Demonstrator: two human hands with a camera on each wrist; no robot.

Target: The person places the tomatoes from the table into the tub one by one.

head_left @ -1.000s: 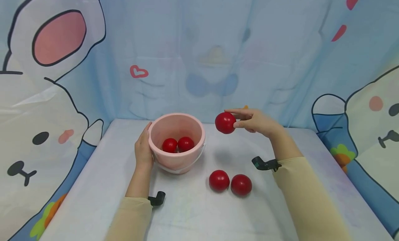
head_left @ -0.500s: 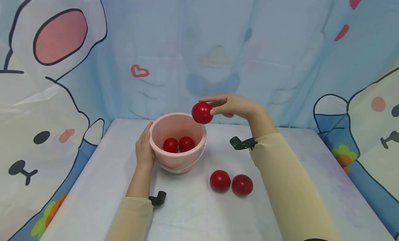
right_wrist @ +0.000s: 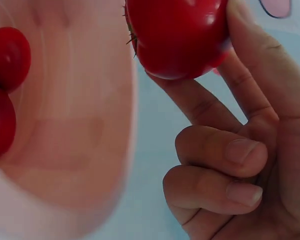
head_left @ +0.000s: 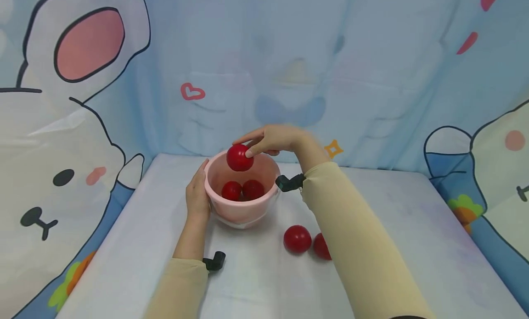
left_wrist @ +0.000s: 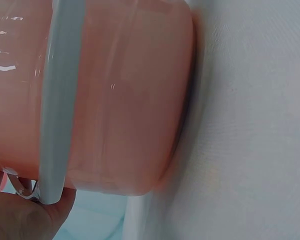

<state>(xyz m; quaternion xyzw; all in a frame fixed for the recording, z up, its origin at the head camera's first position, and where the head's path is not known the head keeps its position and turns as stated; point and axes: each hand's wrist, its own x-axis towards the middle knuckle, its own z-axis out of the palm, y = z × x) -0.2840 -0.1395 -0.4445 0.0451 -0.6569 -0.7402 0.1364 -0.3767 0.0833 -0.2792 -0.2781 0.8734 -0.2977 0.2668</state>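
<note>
A pink bucket with a white handle stands on the table, its mouth tilted toward the head camera. My left hand holds it by its left side, fingertips near the rim. Two red tomatoes, a left one and a right one, lie inside at the bottom. Over the bucket's mouth my right hand pinches a third tomato between thumb and fingers. The right wrist view shows green stem tips on this held tomato, while the ring and little fingers curl toward the palm.
Right of the bucket, one tomato sits on the white-covered table. Beside it another tomato is partly hidden by my right sleeve. A blue cartoon curtain hangs behind the table.
My right hand has carried the tomato leftward, from right of the bucket to over its mouth. The right sleeve now covers part of one table tomato. My left hand stays on the bucket.
</note>
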